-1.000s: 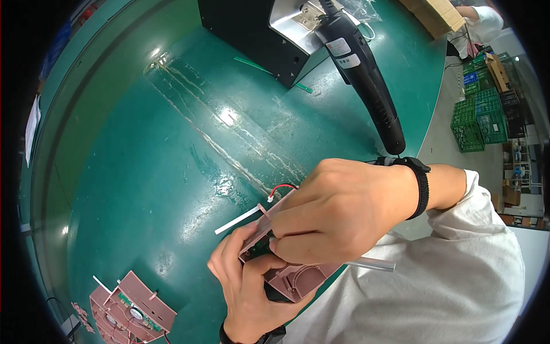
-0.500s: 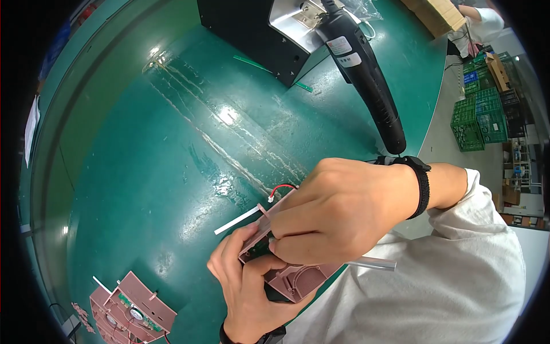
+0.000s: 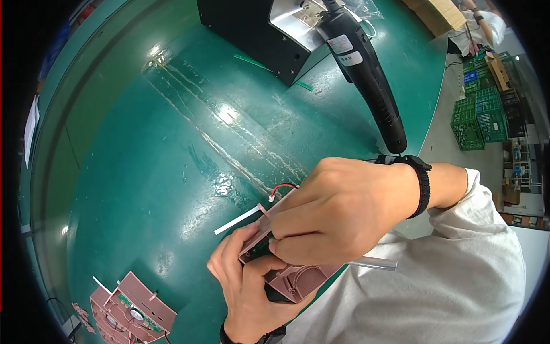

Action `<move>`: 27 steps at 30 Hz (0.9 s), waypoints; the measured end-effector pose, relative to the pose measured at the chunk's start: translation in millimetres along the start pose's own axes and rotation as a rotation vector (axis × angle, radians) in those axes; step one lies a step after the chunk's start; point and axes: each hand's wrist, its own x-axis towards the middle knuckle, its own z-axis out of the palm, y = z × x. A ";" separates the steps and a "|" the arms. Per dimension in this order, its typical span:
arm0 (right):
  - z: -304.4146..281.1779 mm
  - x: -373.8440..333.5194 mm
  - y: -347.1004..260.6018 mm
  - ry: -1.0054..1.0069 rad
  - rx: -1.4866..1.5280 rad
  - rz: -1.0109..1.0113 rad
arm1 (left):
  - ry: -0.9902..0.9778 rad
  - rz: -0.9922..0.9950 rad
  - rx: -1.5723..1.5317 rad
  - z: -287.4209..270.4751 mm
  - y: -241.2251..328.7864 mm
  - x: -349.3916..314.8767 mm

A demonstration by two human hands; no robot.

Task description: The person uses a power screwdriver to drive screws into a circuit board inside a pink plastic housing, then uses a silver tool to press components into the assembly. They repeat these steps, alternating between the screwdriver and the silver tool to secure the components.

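Observation:
My left hand (image 3: 252,286) is wrapped round a pink plastic housing (image 3: 303,281), its fingers on the far side wall and its thumb over the rim. Reaching down into the housing, my right hand (image 3: 344,212) has its fingers closed beside a dark green circuit board (image 3: 258,247); whatever they pinch is hidden. A red wire (image 3: 281,187) with a small white plug comes out at the housing's far end. From the housing's left side sticks a white strip (image 3: 238,221). A clear or silvery tube (image 3: 375,264) juts out to the right, beneath my right hand.
A second pink housing (image 3: 137,307) with boards and round parts lies lower left, near pink scraps (image 3: 83,318). A long black handheld tool (image 3: 372,86) hangs down beside a black box (image 3: 246,34). Green crates (image 3: 481,117) and another person (image 3: 481,28) are beyond the table (image 3: 143,172).
My hands and the housing stay practically where they were. Only the other person's arm at the upper right has shifted.

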 end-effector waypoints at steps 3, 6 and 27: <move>1.1 0.4 0.7 0.008 0.000 -0.003 | 0.005 0.002 0.000 0.3 -0.8 -0.4; 3.7 0.4 1.3 0.026 -0.004 -0.011 | -0.007 0.014 0.023 -1.0 -0.6 0.2; 5.8 -0.7 2.1 0.043 -0.023 -0.019 | -0.011 0.046 0.005 -0.4 -5.4 0.1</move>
